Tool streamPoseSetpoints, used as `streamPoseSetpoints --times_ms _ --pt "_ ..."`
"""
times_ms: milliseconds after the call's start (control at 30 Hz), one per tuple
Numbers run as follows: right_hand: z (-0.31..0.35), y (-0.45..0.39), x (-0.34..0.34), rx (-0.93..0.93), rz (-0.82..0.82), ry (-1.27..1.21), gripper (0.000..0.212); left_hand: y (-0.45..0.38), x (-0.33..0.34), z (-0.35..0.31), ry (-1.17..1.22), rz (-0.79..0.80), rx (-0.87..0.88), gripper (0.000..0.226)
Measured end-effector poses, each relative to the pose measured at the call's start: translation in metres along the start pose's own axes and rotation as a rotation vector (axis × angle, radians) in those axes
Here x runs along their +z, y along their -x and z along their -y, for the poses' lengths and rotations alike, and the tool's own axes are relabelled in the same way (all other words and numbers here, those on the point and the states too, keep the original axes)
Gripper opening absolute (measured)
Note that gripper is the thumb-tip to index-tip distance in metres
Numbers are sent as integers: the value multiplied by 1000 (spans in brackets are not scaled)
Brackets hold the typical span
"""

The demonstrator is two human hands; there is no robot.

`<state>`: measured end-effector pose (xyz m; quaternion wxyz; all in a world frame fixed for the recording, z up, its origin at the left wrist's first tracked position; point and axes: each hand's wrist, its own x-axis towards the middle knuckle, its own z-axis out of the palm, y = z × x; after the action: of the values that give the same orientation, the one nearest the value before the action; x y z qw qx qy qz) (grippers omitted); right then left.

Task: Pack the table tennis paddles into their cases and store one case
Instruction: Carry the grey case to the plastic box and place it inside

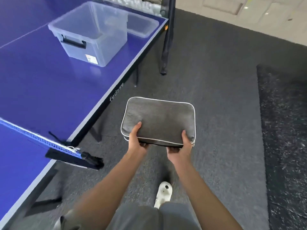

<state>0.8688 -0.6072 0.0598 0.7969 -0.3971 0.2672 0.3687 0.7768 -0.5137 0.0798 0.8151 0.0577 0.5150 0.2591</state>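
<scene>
I held the case (159, 120) level over the floor, left hand (137, 138) and right hand (184, 143) each pinching its near edge; the bin (89, 32) stood on the tabletop (41, 77) ahead-left, nearer my left, case's long axis crosswise

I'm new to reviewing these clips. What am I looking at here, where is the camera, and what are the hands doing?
There is no machine here. The single picture comes from a wide-angle camera worn on a person's head, looking forward and down, so you see their own arms. The left hand and right hand hold a grey case with white piping by its near edge, thumbs on top, over the dark floor. The case looks closed. To the left is a blue table tennis table with its net. On it stands a clear storage bin with its lid lying behind it. A white shoe shows below.
</scene>
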Motion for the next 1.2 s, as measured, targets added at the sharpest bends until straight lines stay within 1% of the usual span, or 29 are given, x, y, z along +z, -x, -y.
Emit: streamPoseSetpoints --times_ms 133,267,400,467,533,600,633,733,800,900,967,1033,1133,1200 --pt "45 -52 62 53 72 110 39 -25 67 -16 113 -47 73 31" --pt "70 -101 122 99 122 199 25 -56 119 -45 165 -73 119 30" --pt "78 -153 178 137 164 248 30 -102 158 -81 219 -92 143 33" --pt "79 -180 207 137 176 266 30 -128 178 -100 239 -72 158 34" --pt "80 -204 241 136 178 272 25 -152 200 -120 254 -33 169 32" --pt "82 -226 273 124 165 272 17 -171 221 -141 247 -45 179 29" --pt "83 -236 289 123 169 283 17 -179 232 -152 242 -56 186 30" --pt "90 -263 343 130 164 320 31 -201 266 -186 252 -79 225 35" --pt "93 -279 377 132 196 324 38 -212 287 -210 259 -80 256 37" --pt "91 -297 430 141 250 345 39 -225 314 -249 283 -66 310 34" --pt "89 -308 466 141 280 374 34 -235 328 -273 309 -62 331 36" --pt "89 -320 499 126 323 437 22 -242 341 -291 372 -51 342 39" --pt "90 -338 547 120 401 555 5 -252 363 -313 514 -78 358 36" --pt "94 -354 573 119 435 627 8 -259 380 -325 580 -104 365 37"
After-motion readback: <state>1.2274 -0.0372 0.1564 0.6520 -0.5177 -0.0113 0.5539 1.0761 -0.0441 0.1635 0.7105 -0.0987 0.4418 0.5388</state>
